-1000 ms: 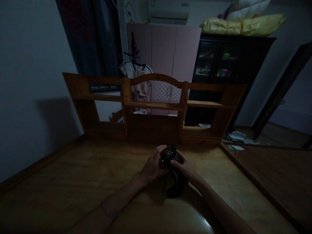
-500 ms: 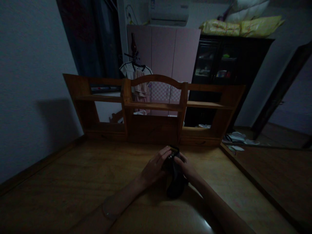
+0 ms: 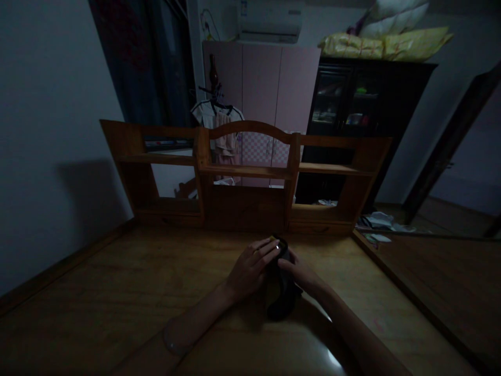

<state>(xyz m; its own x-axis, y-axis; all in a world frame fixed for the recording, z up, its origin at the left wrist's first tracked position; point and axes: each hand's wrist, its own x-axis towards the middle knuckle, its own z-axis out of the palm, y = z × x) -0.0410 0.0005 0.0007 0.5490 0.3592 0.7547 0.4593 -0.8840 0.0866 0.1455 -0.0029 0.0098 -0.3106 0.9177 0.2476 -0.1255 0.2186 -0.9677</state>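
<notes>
A black object point(image 3: 282, 303) with a rounded near end stands or lies on the wooden table, close to its middle. Its far end shows a dark rim and a bit of yellow; in this dim light I cannot tell its kind. My left hand point(image 3: 252, 266) grips its far left side, the fingers reaching across the top, where a small bright glint shows. Around the right side, my right hand point(image 3: 299, 271) is closed, thumb on the upper surface. The palms and the underside of the object are hidden.
Beyond the hands, a wooden shelf unit point(image 3: 246, 169) spans the back of the table point(image 3: 117, 292). A wall point(image 3: 47, 156) borders the left side. A raised wooden edge point(image 3: 403, 292) runs along the right. Papers and bags point(image 3: 381, 222) lie past the far right corner.
My left fingers have slid a little right and forward over the object's top, covering more of its shiny part. My right hand and the object have hardly moved.
</notes>
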